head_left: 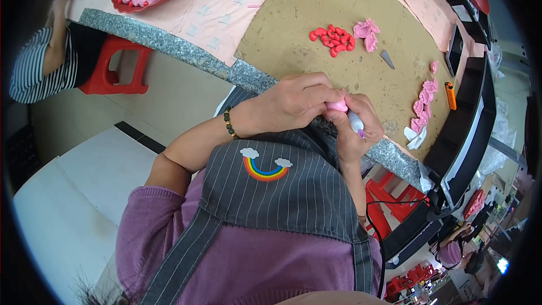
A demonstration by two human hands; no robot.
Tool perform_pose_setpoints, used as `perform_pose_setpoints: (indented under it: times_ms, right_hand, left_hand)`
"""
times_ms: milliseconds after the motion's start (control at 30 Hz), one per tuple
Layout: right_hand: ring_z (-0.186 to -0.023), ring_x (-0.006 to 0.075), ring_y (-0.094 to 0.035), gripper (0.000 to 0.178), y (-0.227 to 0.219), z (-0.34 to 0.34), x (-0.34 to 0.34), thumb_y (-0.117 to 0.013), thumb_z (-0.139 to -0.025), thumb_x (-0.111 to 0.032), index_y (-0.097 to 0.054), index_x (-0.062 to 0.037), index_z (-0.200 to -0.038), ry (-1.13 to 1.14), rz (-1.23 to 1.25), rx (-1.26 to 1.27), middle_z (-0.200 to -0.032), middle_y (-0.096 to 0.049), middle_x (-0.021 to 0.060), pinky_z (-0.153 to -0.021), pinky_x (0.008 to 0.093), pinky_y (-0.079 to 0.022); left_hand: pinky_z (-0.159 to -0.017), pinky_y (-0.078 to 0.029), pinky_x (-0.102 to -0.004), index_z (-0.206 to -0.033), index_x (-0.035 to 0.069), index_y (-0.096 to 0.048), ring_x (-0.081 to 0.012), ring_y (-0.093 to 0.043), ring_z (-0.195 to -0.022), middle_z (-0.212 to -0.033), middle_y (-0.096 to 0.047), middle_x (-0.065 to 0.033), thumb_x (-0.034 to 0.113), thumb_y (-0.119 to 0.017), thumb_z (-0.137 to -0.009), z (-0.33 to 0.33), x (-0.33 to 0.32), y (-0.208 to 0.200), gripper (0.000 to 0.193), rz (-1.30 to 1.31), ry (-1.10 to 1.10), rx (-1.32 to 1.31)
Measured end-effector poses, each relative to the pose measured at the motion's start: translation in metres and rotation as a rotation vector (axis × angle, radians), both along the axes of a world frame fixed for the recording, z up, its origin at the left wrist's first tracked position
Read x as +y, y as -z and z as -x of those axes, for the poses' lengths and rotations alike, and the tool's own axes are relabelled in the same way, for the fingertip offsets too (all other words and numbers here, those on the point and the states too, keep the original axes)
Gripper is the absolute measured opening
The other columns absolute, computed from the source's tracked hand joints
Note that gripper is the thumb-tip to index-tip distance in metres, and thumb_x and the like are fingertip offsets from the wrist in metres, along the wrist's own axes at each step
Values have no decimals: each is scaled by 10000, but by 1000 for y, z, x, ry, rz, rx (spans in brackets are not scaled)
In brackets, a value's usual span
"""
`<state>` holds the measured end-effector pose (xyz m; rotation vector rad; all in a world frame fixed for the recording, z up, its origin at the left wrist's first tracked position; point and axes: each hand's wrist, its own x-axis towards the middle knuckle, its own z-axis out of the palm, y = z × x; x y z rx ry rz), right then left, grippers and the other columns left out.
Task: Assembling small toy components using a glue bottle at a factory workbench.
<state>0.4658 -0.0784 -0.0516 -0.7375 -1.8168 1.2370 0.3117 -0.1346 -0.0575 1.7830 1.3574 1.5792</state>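
Jointly held: a small, smooth pink moulded piece between two hands, with a slim whitish plastic tube beside it

The pink piece is in front of the wearer's body, near the speckled grey stone edge of the tabletop. The left hand, with a dark beaded bracelet at its wrist, approaches from the left, its fingers clamped on the piece's left part. The right hand meets it from the right, forefinger on the far side and thumb on the near side, both apparently in contact; neither hand is clearly the nearer. Much of the piece is covered, so its long axis cannot be told.

The governing relation is that of piece to tube. The tube lies just to the right of the piece and slightly closer to the wearer, enclosed by the right fingers and thumb. Its axis slants from upper left to lower right, and its purple end points away from the piece; in geometric terms, the tube would have to be turned for that end to face it.

Beyond the hands lie a heap of glossy red rounded pieces, a cluster of pink petal-like pieces and a grey tapered blade.
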Motion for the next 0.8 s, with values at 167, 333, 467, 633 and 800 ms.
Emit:
perform_pose_setpoints:
  times_ms: [167, 333, 467, 633, 800]
  right_hand:
    - [-617, 173, -542, 275, -1, 7, 8, -760, -674, -89, -597, 26, -863, 35, -156, -76, -736, -581, 97, -553, 266, -433]
    - [-645, 193, -527, 248, -11, 2, 13, -733, -721, -137, -562, 27, -792, -26, -297, -242, -731, -558, 108, -582, 263, -416]
    - [-610, 215, -519, 300, -13, 4, 19, -731, -721, -212, -545, 22, -727, -133, -393, -152, -692, -539, 110, -543, 281, -405]
    - [-565, 234, -503, 359, -12, 9, 23, -731, -709, -265, -518, 23, -684, -192, -514, -139, -646, -518, 119, -513, 296, -403]
    - [-555, 251, -505, 335, -10, 18, 23, -735, -707, -208, -497, 23, -656, -194, -549, -117, -628, -510, 132, -503, 301, -401]
  left_hand:
    - [-610, -492, -261, -941, 14, -651, -177, -615, -727, -829, -615, -76, -91, -615, -688, 8, 6, -3, 276, 136, 40, -21]
    - [-637, -482, -229, -930, 2, -664, -137, -607, -763, -859, -626, -67, -97, -634, -672, 12, 3, -8, 278, 263, 96, -275]
    - [-682, -487, -226, -921, 1, -674, -129, -598, -807, -884, -630, -80, -100, -656, -674, 12, 2, 2, 268, 309, 247, -600]
    - [-680, -494, -226, -914, -6, -675, -138, -601, -812, -902, -627, -105, -105, -644, -695, 16, 5, 9, 243, 394, 328, -774]
    - [-653, -497, -222, -900, -14, -675, -136, -606, -781, -871, -632, -101, -119, -622, -700, 24, 6, 6, 232, 462, 300, -753]
